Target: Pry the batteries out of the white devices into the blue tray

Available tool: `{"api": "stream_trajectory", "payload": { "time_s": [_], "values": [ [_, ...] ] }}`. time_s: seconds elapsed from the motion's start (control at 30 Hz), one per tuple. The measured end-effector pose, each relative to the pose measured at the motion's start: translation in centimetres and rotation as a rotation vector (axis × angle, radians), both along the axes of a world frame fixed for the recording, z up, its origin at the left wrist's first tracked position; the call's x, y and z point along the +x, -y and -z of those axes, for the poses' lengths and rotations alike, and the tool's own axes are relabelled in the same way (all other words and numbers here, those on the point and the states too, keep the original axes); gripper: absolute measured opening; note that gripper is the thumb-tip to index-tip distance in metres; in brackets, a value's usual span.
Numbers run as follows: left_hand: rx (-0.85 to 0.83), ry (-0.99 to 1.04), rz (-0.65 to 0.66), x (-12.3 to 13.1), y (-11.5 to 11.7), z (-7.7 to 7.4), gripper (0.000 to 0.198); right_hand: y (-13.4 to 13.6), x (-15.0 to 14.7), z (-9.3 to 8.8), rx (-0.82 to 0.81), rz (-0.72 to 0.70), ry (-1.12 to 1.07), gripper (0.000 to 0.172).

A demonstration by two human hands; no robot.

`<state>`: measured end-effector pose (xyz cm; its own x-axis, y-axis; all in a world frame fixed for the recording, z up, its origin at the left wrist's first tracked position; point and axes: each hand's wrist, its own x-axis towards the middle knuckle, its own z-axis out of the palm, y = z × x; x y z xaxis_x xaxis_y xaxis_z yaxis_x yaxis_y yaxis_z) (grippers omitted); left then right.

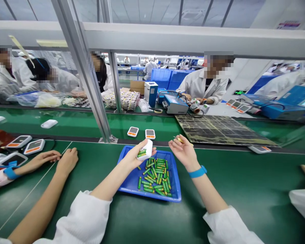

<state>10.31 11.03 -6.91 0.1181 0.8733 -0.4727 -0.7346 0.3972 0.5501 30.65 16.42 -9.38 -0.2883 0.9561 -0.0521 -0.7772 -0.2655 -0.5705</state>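
Observation:
My left hand [134,155] is closed around a white handheld device [148,148], held above the near-left part of a blue tray. Green batteries [141,153] show in the open compartment of the device. Across from it, my right hand [186,154] pinches a slim yellow tool [180,139] with a thin pointed tip; its exact kind is unclear. This hand is just beyond the tray's right rim, apart from the device. Many loose green batteries with yellowish ends [156,176] lie in the blue tray [178,191] between my forearms.
Two white devices with orange buttons [133,131] lie on the green belt [117,122] behind the tray. A dark gridded panel [223,130] rests at the right. A metal post [83,74] rises at left. A co-worker's hands [68,161] are on the table to my left.

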Motion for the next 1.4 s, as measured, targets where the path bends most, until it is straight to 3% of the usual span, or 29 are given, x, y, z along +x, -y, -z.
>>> {"api": "stream_trajectory", "payload": {
  "time_s": [0.07, 0.13, 0.3, 0.47, 0.63, 0.8, 0.9, 0.97, 1.03, 1.1, 1.17, 1.27, 1.4],
  "values": [
    [0.073, 0.007, 0.096, -0.1, 0.1, 0.4, 0.026, 2.1, -2.0, -1.9, 0.063, -0.025, 0.052, 0.018],
    [0.142, 0.010, 0.192, -0.3, 0.3, 0.8, 0.024, 4.1, -4.3, -2.7, 0.133, -0.027, 0.177, 0.020],
    [0.089, -0.059, 0.267, -0.8, 0.7, 1.6, 0.027, 7.2, -8.3, -0.7, 0.320, 0.128, 0.528, 0.030],
    [0.067, -0.148, 0.173, -0.8, 0.7, 1.6, 0.035, 7.5, -8.4, 1.1, 0.420, 0.113, 0.631, 0.032],
    [0.077, -0.197, 0.190, -0.6, 0.6, 1.6, 0.038, 7.5, -8.0, 1.5, 0.500, 0.174, 0.791, 0.030],
    [0.179, -0.354, 0.149, -0.6, 0.7, 2.3, 0.036, 8.3, -7.8, 0.8, 0.887, 0.304, 1.164, 0.025],
    [0.253, -0.500, 0.132, -0.7, 0.7, 2.5, 0.031, 8.2, -7.3, 0.6, 1.098, 0.317, 1.275, 0.026],
    [0.282, -0.571, 0.084, -0.7, 0.7, 2.4, 0.028, 7.7, -6.9, 0.9, 1.048, 0.349, 1.314, 0.027],
    [0.262, -0.559, 0.059, -0.8, 0.6, 2.1, 0.028, 7.0, -6.5, 1.5, 0.828, 0.428, 1.274, 0.028],
    [0.179, -0.448, 0.100, -0.9, 0.5, 1.9, 0.030, 6.5, -6.2, 2.1, 0.574, 0.443, 1.098, 0.028],
    [0.083, -0.324, 0.152, -0.9, 0.4, 1.7, 0.035, 6.3, -6.1, 2.6, 0.414, 0.338, 0.882, 0.027],
    [0.020, -0.220, 0.153, -1.0, 0.3, 1.7, 0.040, 6.5, -6.2, 2.8, 0.355, 0.195, 0.730, 0.025],
    [0.039, -0.168, 0.108, -1.1, 0.3, 1.7, 0.038, 6.8, -6.0, 3.1, 0.407, 0.239, 0.795, 0.025]
  ]
}}
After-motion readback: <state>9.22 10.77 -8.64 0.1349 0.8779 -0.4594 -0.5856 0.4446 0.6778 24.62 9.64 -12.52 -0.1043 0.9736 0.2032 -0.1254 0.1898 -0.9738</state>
